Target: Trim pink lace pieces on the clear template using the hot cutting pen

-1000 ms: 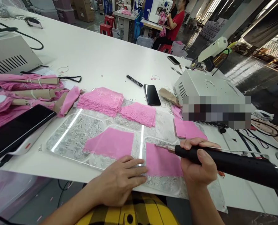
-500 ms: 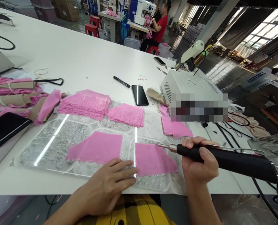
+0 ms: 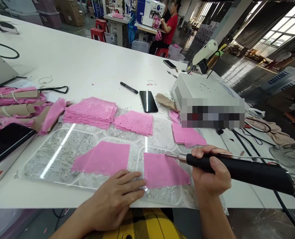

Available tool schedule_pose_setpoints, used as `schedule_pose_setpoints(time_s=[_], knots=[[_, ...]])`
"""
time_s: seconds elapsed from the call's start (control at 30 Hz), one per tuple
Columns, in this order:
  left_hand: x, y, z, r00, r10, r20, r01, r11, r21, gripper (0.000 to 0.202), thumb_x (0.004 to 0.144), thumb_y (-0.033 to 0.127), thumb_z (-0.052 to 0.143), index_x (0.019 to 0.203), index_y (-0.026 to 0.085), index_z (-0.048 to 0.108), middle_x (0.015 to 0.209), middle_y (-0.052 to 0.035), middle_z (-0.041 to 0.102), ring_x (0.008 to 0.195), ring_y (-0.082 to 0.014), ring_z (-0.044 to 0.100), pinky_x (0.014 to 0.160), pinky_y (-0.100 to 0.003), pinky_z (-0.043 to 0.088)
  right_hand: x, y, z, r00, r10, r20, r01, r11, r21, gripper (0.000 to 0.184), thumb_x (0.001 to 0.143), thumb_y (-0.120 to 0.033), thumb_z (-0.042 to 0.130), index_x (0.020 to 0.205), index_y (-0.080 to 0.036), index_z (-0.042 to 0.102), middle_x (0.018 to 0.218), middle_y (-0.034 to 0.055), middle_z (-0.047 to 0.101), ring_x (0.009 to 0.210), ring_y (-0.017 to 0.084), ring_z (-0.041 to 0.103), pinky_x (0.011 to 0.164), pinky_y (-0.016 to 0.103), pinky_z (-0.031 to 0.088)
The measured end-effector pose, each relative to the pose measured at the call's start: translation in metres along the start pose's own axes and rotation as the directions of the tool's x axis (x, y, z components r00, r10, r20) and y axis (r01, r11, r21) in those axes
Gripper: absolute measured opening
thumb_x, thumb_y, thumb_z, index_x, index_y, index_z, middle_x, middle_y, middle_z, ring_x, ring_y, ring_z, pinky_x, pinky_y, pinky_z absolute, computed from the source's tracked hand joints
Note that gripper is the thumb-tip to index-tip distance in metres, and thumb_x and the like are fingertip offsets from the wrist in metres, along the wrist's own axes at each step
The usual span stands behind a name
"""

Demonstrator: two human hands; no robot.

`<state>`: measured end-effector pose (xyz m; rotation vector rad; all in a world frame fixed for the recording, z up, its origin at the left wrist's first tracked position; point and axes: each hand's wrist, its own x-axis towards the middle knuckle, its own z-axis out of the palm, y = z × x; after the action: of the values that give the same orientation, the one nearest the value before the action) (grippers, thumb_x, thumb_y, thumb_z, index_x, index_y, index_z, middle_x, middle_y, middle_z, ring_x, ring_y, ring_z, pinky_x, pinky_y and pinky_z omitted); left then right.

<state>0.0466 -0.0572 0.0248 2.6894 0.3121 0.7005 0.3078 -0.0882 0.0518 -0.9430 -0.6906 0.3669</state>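
Observation:
My right hand (image 3: pixel 210 174) is wrapped round a thick black-handled tool (image 3: pixel 252 172) with a slim metal tip and a lever along its top. The tip meets the upper edge of a pink fabric piece (image 3: pixel 164 171) on a patterned grey mat (image 3: pixel 60 149) under a clear sheet. My left hand (image 3: pixel 123 192) lies flat on the mat, fingers stretched, fingertips at that piece's lower left edge. Just beyond my left hand is a second pink fabric piece (image 3: pixel 105 157). Behind them are a tall stack of pink lace pieces (image 3: pixel 91 111) and a lower stack (image 3: pixel 134 122).
A grey box-shaped machine (image 3: pixel 199 88) stands at the right, near more pink pieces (image 3: pixel 187 134). Phones (image 3: pixel 148 101), a marker (image 3: pixel 128 87) and tied pink bundles (image 3: pixel 15 99) lie on the white table. Cables hang at the right. A person in red (image 3: pixel 171 30) sits at a sewing machine.
The view has shifted slightly. Both hands hold nearly the same positions, and the tool's tip stays at the fabric's upper edge.

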Motion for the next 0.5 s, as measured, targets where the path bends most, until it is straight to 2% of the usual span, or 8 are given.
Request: schedule_pose_setpoints(time_s=[0.13, 0.27, 0.4, 0.5], knots=[[0.006, 0.006, 0.002, 0.999, -0.033, -0.041, 0.036, 0.997, 0.073, 0.040, 0.085, 0.005, 0.043, 0.119, 0.016, 0.061, 0.124, -0.0058, 0.066, 0.121, -0.0226, 0.057, 0.099, -0.038, 0.045, 0.002, -0.003, -0.008, 0.999, -0.008, -0.045, 0.007, 1.000, -0.023, 0.013, 0.064, -0.018, 0.054, 0.076, -0.020, 0.057, 0.071, -0.0023, 0.056, 0.056, 0.012, 0.051, 0.055, 0.031, 0.045], [0.022, 0.005, 0.011, 0.993, -0.082, -0.086, 0.097, 0.977, 0.188, 0.036, 0.089, 0.006, 0.044, 0.119, 0.013, 0.061, 0.126, -0.0108, 0.064, 0.126, -0.0256, 0.053, 0.101, -0.041, 0.046, 0.002, -0.003, -0.016, 0.998, -0.035, -0.055, 0.034, 0.999, -0.022, 0.014, 0.064, -0.019, 0.056, 0.079, -0.020, 0.056, 0.072, -0.0015, 0.057, 0.056, 0.012, 0.051, 0.056, 0.032, 0.046], [0.036, -0.005, 0.025, 0.989, -0.117, -0.086, 0.137, 0.947, 0.289, 0.031, 0.094, 0.013, 0.045, 0.121, 0.012, 0.061, 0.132, -0.0132, 0.059, 0.130, -0.0294, 0.049, 0.103, -0.045, 0.047, 0.000, -0.001, -0.017, 0.999, -0.025, -0.036, 0.025, 1.000, -0.002, 0.014, 0.065, -0.018, 0.057, 0.079, -0.020, 0.057, 0.074, -0.0014, 0.057, 0.056, 0.012, 0.052, 0.056, 0.033, 0.046], [0.037, -0.011, 0.033, 0.989, -0.136, -0.058, 0.147, 0.942, 0.302, 0.032, 0.097, 0.020, 0.045, 0.124, 0.013, 0.060, 0.134, -0.0127, 0.058, 0.131, -0.0308, 0.048, 0.103, -0.048, 0.047, -0.001, 0.000, -0.017, 1.000, -0.023, -0.018, 0.023, 1.000, 0.001, 0.013, 0.066, -0.018, 0.058, 0.079, -0.020, 0.057, 0.075, -0.0014, 0.057, 0.055, 0.012, 0.053, 0.055, 0.033, 0.047]])
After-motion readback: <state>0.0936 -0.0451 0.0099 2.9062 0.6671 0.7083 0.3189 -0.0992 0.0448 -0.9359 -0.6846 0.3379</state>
